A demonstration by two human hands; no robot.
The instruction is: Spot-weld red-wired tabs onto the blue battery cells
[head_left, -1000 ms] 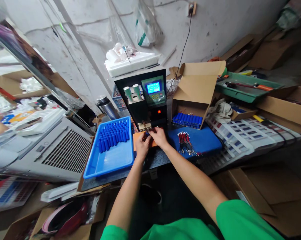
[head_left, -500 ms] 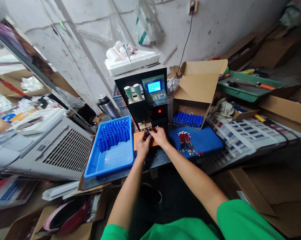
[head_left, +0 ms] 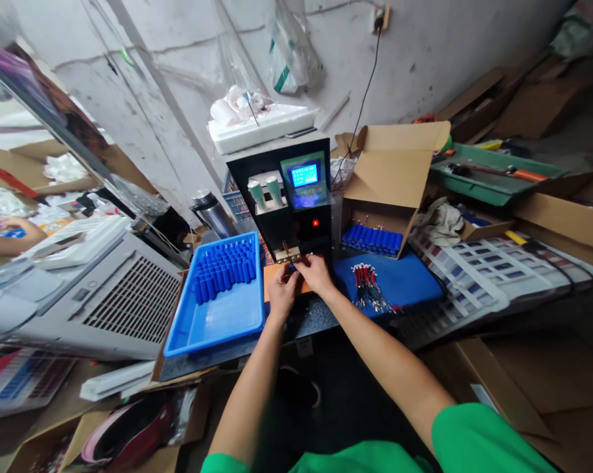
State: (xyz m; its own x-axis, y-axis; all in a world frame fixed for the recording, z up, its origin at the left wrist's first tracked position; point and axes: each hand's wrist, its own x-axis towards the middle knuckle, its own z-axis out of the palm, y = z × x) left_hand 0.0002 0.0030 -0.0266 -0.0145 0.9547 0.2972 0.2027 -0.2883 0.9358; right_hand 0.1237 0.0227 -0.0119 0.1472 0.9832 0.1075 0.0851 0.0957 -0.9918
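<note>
My left hand (head_left: pixel 282 290) is closed on a blue cylindrical battery (head_left: pixel 291 267), mostly hidden by the fingers. Beside it, my right hand (head_left: pixel 318 273) is pinched at the far end of the battery; whatever those fingers hold is too small to make out. Both hands are just below the two thin electrodes (head_left: pixel 285 249) of a black spot welding machine (head_left: pixel 302 226), which has a lit screen (head_left: pixel 305 174). An orange board (head_left: pixel 272 279) lies under the hands.
On the left, a blue tray (head_left: pixel 212 328) holds rows of blue batteries. To the right, red and black wire leads (head_left: pixel 368 282) lie on a blue mat (head_left: pixel 409 279). Behind them is an open cardboard box (head_left: pixel 392 174) with more batteries. Another person's arm (head_left: pixel 18 236) shows at far left.
The view has shifted slightly. Both hands stay together at the electrodes with little visible movement. At far left, the other person's arm shows further into view.
</note>
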